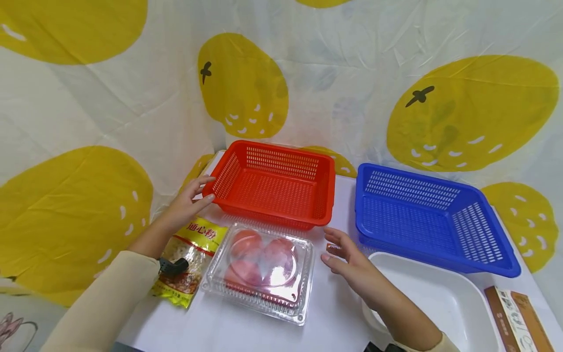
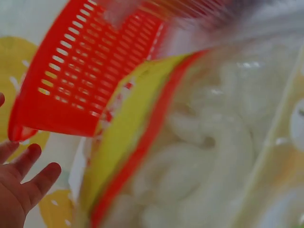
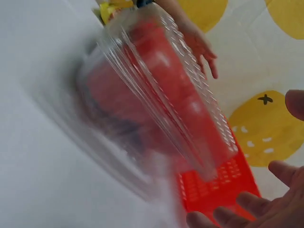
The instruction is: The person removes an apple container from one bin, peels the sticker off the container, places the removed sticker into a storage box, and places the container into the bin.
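Observation:
My left hand [image 1: 189, 198] is at the front left corner of the red basket [image 1: 277, 190], fingers spread, gripping nothing. In the left wrist view its fingers [image 2: 42, 183] lie just beside the basket's rim; contact is unclear. Below that forearm lies a yellow-topped bag of macaroni [image 1: 193, 247]. A clear plastic clamshell box [image 1: 305, 293] with red tomatoes [image 1: 246, 244] inside sits closed in front of the basket. My right hand [image 1: 352, 264] hovers right of the box, fingers loosely bent, holding nothing. Near its fingertips is a small red-and-white item [image 1: 334, 249], partly hidden.
A blue basket [image 1: 404, 225] stands at the right. In front of it is a white tub [image 1: 422, 288], partly behind my right forearm. A brown box [image 1: 519, 318] lies at the table's right edge. Lemon-patterned sheeting [image 1: 334, 98] hangs behind the table.

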Available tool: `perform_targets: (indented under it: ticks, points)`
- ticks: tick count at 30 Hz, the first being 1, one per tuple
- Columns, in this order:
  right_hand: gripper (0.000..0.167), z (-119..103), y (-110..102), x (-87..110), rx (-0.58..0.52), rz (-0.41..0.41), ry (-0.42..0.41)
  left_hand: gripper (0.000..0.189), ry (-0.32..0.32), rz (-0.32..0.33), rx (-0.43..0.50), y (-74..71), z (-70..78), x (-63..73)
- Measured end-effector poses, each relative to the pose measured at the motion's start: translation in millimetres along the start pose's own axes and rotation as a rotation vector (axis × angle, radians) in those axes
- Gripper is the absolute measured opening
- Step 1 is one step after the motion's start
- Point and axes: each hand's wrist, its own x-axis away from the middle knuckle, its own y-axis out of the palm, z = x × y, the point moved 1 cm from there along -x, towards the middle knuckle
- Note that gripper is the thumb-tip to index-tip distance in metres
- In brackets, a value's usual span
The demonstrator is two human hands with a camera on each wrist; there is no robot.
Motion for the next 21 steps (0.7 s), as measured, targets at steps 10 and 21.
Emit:
perform_targets:
  ticks: [10,21]
  points:
    - [0.070,29,40,-15.0,-0.209,0.093,0.051,0.054,-0.187,0.038,0.118,3.6,-20.9,-9.6]
    - [0.086,45,60,-20.0,-0.167,0.061,-0.030,0.055,-0.144,0.020,0.177,7.2,-29.2,-15.1]
